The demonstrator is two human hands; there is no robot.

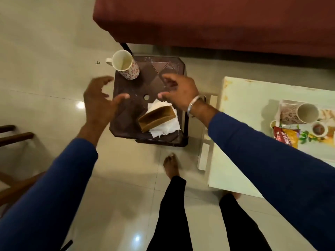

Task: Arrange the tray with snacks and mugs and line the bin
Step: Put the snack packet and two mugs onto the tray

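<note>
A white mug with a red flower pattern (125, 65) stands upright at the far left corner of a dark brown plastic stool (126, 122). A brown napkin holder with white paper napkins (157, 117) lies on the stool's near right part. My left hand (98, 103) hovers at the stool's left edge, fingers spread, holding nothing. My right hand (180, 92) hovers over the stool's right side, fingers apart and empty. On the white table to the right sits a floral tray (326, 138) with a second patterned mug (299, 114) lying on its side, a red and yellow snack packet (285, 135) and a small bowl (319, 128).
A maroon sofa (217, 20) fills the back. The white table (241, 124) stands right of the stool. Wooden chair parts (16, 136) are at the left edge. My legs and a bare foot (171, 164) stand on the glossy tiled floor just before the stool.
</note>
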